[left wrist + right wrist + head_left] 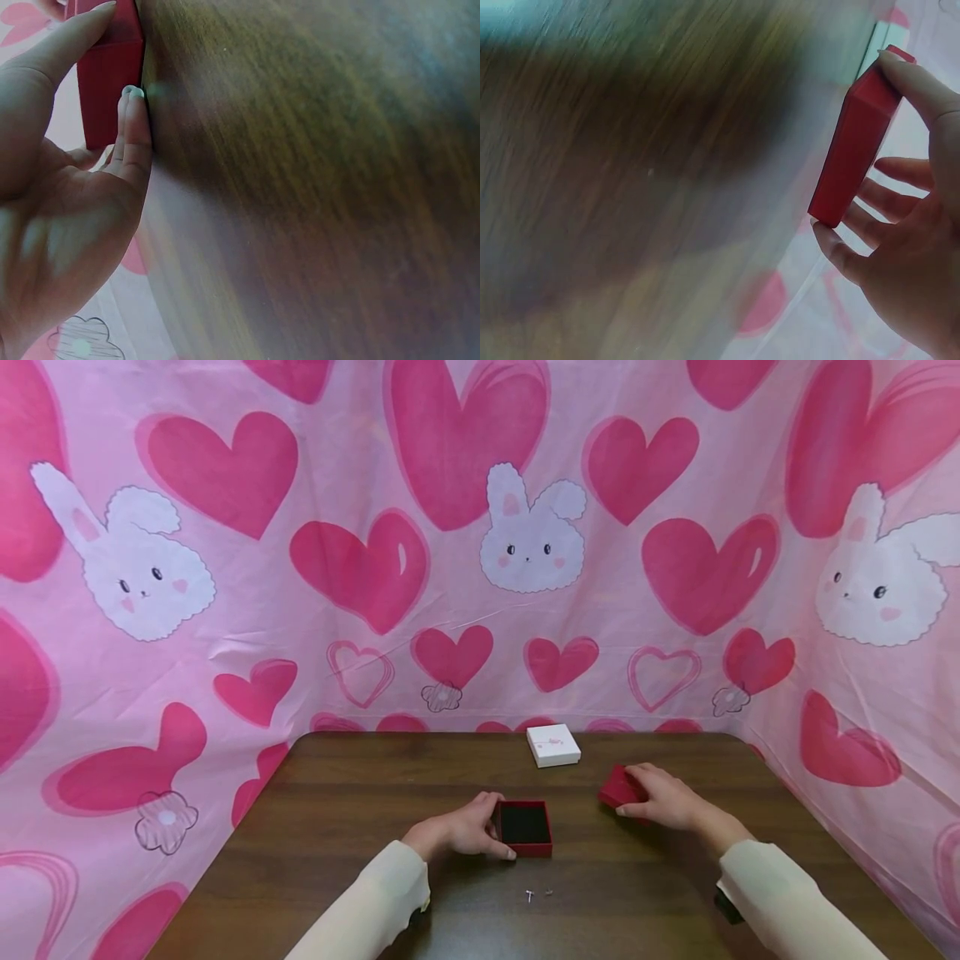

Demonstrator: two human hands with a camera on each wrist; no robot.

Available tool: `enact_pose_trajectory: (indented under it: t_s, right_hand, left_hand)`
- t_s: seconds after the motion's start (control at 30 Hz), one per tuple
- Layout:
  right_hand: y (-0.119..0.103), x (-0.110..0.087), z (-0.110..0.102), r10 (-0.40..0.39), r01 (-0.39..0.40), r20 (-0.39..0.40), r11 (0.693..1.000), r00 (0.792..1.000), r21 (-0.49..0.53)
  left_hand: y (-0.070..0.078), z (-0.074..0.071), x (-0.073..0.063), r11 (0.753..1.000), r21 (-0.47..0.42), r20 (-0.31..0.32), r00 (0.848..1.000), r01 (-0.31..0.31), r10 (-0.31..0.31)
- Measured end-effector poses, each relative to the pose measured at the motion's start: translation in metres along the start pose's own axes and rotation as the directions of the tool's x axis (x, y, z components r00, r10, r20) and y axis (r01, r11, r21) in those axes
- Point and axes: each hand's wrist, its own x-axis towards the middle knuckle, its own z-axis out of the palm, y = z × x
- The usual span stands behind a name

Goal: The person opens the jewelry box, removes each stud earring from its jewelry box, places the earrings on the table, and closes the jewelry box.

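An uncovered red gift box stands on the table with a black padded insert inside. My left hand holds its left side, thumb at the near corner and fingers toward the back; the left wrist view shows the thumb and fingertips against the red wall. To the right, my right hand grips a red box lid between thumb and fingers. The right wrist view shows this lid held tilted. Two small silvery pieces, one a T-shaped stud, the other a tiny bit, lie in front of the box.
A white box with a pink print sits near the back edge of the brown wooden table. Pink cloth with hearts and rabbits hangs behind the table and along both sides.
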Motion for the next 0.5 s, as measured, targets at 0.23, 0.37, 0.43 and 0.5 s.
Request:
enact_pose_trajectory:
  t_s: [0.23,0.37,0.43,0.5]
  right_hand:
    - [-0.019,0.005,0.003,-0.065,0.065,-0.001,0.998,0.998,0.012]
    - [-0.03,0.008,0.004,-0.088,0.088,-0.003,0.996,0.996,0.004]
    - [-0.034,0.009,0.004,-0.089,0.089,-0.001,0.996,0.996,0.004]
    - [-0.037,0.01,0.006,-0.089,0.089,0.003,0.996,0.996,0.005]
  left_hand:
    - [0.0,0.0,-0.001,1.0,-0.018,0.007,1.0,0.009,-0.009]
    - [0.001,0.0,-0.001,1.0,-0.022,0.006,1.0,0.008,-0.007]
    - [0.001,0.0,0.0,1.0,-0.018,0.006,1.0,0.005,-0.005]
    - [0.001,0.0,0.0,1.0,-0.01,0.006,1.0,0.003,-0.003]
